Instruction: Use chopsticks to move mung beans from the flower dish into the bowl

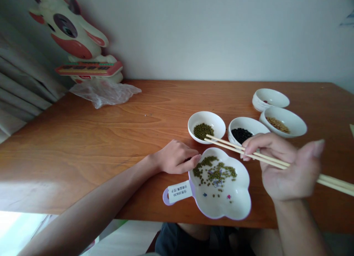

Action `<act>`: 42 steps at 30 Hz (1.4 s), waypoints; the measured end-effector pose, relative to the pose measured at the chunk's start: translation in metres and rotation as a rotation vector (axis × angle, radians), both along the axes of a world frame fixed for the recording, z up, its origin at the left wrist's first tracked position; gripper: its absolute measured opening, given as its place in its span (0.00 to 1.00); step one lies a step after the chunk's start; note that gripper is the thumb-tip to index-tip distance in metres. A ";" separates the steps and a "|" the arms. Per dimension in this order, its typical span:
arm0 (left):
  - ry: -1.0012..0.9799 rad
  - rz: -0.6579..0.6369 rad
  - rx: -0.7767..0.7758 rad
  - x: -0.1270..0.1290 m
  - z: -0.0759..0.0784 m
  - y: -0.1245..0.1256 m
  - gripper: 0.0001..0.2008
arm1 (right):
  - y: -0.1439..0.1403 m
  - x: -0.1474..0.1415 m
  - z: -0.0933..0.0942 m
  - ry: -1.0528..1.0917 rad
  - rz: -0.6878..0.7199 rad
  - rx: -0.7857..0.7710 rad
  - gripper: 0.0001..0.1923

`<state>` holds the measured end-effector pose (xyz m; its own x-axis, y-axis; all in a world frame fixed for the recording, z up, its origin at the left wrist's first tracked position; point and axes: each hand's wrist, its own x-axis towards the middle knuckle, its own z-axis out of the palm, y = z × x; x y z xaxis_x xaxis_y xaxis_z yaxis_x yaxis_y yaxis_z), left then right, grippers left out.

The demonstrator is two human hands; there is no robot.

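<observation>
In my right hand point(287, 163) is a pair of wooden chopsticks point(265, 158), held with the tips close together over the near rim of a white bowl point(219, 125) of green mung beans point(203, 130). Nothing can be made out between the tips. Loose mung beans point(217, 173) lie scattered in a white flower-shaped dish point(238, 200) with a lilac rim and a labelled handle point(179, 191). My left hand point(177, 158) is closed at this dish's left rim, thumb against the edge, its other fingers partly hidden. Black beans point(241, 135) fill part of another bowl point(250, 123), partly behind my right hand.
Behind the black beans, one bowl point(297, 125) holds tan beans or seeds point(278, 125), and another point(278, 97) has a few dark red pieces. A clear plastic bag point(106, 93) and a cow-shaped toy keyboard point(88, 66) stand at the back left of the wooden table point(91, 138).
</observation>
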<state>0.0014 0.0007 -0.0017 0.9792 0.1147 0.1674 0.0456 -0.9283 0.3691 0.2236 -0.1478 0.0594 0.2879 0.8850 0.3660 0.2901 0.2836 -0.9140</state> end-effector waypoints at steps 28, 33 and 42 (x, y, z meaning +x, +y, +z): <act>-0.014 0.009 0.017 -0.001 0.001 0.000 0.20 | -0.043 0.019 -0.015 -0.182 0.335 -0.359 0.36; -0.028 0.006 0.010 0.000 0.001 0.000 0.20 | -0.041 0.017 -0.015 -0.187 0.326 -0.336 0.34; -0.015 0.001 0.015 0.000 0.000 0.000 0.21 | -0.042 0.014 -0.011 -0.209 0.333 -0.322 0.34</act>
